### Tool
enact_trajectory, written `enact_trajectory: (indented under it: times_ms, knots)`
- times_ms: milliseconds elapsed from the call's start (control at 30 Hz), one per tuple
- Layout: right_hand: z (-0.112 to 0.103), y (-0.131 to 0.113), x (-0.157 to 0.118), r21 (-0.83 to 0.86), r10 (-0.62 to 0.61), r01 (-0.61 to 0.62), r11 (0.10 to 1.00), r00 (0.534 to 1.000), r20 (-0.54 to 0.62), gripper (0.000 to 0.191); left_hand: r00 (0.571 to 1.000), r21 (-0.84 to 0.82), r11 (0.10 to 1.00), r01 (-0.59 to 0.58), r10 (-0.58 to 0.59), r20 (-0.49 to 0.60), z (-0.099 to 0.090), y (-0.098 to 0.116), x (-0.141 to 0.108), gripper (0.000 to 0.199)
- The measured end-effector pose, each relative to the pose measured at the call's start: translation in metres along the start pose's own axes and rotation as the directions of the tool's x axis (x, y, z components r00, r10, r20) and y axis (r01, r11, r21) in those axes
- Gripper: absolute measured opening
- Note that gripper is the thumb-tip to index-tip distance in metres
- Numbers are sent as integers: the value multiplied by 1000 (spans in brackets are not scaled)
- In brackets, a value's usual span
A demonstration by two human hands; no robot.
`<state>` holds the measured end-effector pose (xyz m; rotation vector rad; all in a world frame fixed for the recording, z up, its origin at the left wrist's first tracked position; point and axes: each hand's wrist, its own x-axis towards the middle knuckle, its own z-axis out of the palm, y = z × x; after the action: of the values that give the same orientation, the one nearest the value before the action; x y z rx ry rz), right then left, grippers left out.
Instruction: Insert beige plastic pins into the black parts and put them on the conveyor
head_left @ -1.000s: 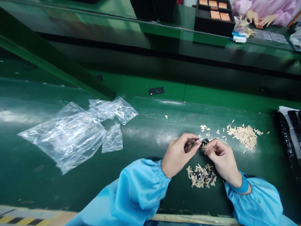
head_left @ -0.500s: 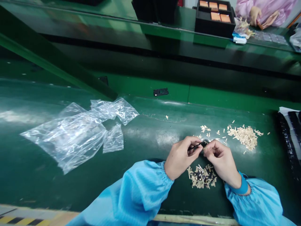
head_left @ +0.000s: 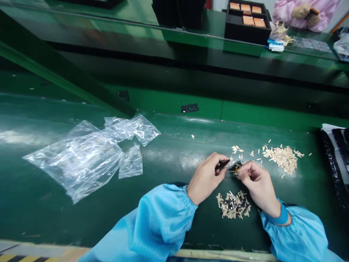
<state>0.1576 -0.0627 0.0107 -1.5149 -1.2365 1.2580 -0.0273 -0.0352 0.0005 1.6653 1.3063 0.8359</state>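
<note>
My left hand (head_left: 208, 178) is closed on a small dark part (head_left: 223, 164), which sticks out past the fingertips. Just to its right, my right hand (head_left: 257, 183) pinches a thin yellowish piece (head_left: 234, 170). A narrow gap separates the two hands. Below them lies a pile of pale strips mixed with dark bits (head_left: 233, 205). Behind my right hand, to the right, sits a larger pile of small pale pieces (head_left: 283, 159), with a few loose ones (head_left: 237, 149) scattered left of it.
Clear plastic bags (head_left: 87, 156) cover the table's left side. A black tray (head_left: 336, 156) stands at the right edge. Two dark parts (head_left: 190, 108) lie beyond the work surface. Across the line, a person in pink (head_left: 308, 16) holds something beside a black box (head_left: 247, 31).
My left hand has moved slightly left with the dark part, away from my right hand. The thin yellowish piece now shows between them. The other person's hands have come together around an object.
</note>
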Motion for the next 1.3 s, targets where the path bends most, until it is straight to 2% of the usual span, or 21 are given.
enact_trajectory:
  times_ms: [133,267,367,467,500,567,667,767,933,1033,1133,1233,1300]
  knots:
    - [0,0,-1,-2,3,-3,1000,1000,13,13,992,-157,980,122,-114,58,1,3,1,14]
    - [3,1,-2,-18,8,-7,1000,999,31,15,978,-345,919,192,-152,141,1,10,2,18]
    - [4,2,-3,-72,-11,14,997,999,46,15,969,-366,901,233,-182,167,1,12,2,22]
    - [3,3,-5,-227,-130,124,966,992,-10,12,967,-351,902,249,-212,140,1,12,3,21]
    - [2,3,-7,-297,-207,185,937,977,-44,10,967,-356,900,251,-218,129,1,12,4,21]
    - [1,3,-9,-423,-389,327,845,919,-68,5,968,-368,895,252,-225,116,1,11,4,21]
    - [0,3,-12,-490,-564,508,708,825,41,15,965,-378,888,261,-232,120,1,11,4,22]
    - [1,5,-12,-502,-593,569,652,794,129,23,964,-385,884,266,-236,125,2,12,3,20]
    - [3,6,-12,-541,-629,594,596,764,146,23,958,-416,862,288,-258,128,2,13,2,22]
    - [5,5,-13,-561,-624,575,595,771,128,19,954,-412,860,299,-264,141,2,14,2,23]
    - [5,4,-13,-576,-579,522,629,809,101,14,956,-396,870,294,-257,144,3,13,1,24]
    - [0,3,-8,-560,-529,438,703,848,-1,11,962,-370,888,273,-241,129,5,9,0,23]
    - [-7,4,-3,-559,-509,382,736,857,-85,11,976,-332,918,215,-196,90,5,5,-1,22]
